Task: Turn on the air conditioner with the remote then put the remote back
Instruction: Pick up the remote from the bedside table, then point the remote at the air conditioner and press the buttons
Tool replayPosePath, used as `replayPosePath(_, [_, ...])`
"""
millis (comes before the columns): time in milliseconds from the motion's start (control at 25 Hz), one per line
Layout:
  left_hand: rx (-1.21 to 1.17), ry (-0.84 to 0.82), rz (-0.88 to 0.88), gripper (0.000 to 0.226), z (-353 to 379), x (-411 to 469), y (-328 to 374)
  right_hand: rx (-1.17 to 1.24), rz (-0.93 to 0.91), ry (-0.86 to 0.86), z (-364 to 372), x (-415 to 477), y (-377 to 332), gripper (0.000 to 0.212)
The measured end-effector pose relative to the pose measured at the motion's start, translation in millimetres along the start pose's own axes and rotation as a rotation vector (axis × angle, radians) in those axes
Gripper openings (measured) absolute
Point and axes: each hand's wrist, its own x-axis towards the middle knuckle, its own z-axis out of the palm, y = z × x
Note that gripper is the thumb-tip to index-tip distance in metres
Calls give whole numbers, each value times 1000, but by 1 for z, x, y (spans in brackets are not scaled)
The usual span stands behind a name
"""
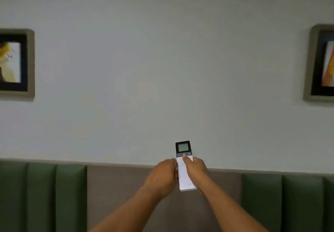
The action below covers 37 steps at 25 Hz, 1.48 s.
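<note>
A slim white remote with a black top and a small grey screen is held up in front of me, pointing toward the wall. My left hand grips its left side. My right hand grips its right side, and the right thumb rests on the button row just under the screen, at the power symbol. The air conditioner is not in view.
A pale wall fills most of the view. A framed picture hangs at the left and another framed picture at the right. Below runs a padded panel of green and brown sections.
</note>
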Motion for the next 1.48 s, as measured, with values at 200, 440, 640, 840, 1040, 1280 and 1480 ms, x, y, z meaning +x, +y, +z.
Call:
replayPosePath(200, [104, 42, 52, 12, -35, 3, 22, 12, -25, -25, -20, -28, -36, 36])
replayPosePath(440, [236, 45, 95, 22, -42, 4, 42, 108, 23, 73, -31, -40, -48, 39])
replayPosePath(640, [450, 157, 2, 52, -98, 2, 19, 162, 27, -56, -11, -48, -78, 33])
replayPosePath(840, [705, 184, -206, 56, -215, -59, -40, 191, -11, -241, 54, -80, -116, 28])
replayPosePath(1040, [868, 277, -418, 55, -368, -185, -67, 221, -81, -513, 181, -186, -185, 31])
replayPosePath(1280, [1199, 387, -791, 56, -555, -416, -4, 337, -144, -1071, 311, -444, -284, 32])
replayPosePath(1480, [1404, 473, -1071, 56, -655, -568, 94, 403, -217, -1367, 317, -638, -352, 25])
